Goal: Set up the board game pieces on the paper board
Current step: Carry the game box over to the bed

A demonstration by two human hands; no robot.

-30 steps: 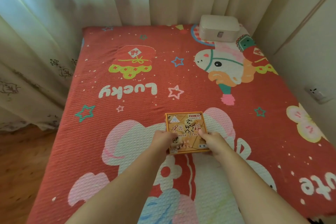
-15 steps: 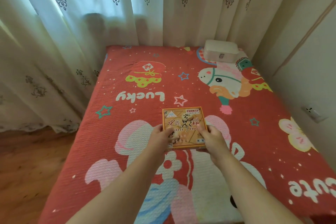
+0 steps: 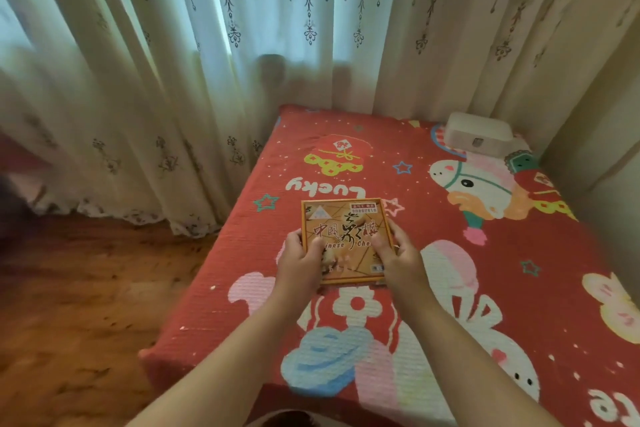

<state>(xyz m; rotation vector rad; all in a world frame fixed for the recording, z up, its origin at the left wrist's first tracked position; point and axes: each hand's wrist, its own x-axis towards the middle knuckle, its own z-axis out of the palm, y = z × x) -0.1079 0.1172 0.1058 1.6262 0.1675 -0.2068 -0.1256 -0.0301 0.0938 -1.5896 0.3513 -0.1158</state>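
A square orange Chinese chess box (image 3: pixel 346 229) with printed characters is held above the red bed. My left hand (image 3: pixel 301 262) grips its left edge, thumb on the lid. On the opposite edge my right hand (image 3: pixel 400 253) holds it the same way. The box is closed, so the pieces and the paper board are hidden.
The bed (image 3: pixel 450 270) has a red cartoon-print cover. A white rectangular case (image 3: pixel 478 135) lies at its far right corner. Pale curtains (image 3: pixel 207 80) hang behind and to the left, a wall (image 3: pixel 609 166) stands on the right, and wooden floor (image 3: pixel 86 305) lies to the left.
Both hands have lifted the box off the bed cover and hold it higher. The view has tilted up and to the left, showing more curtain and floor.
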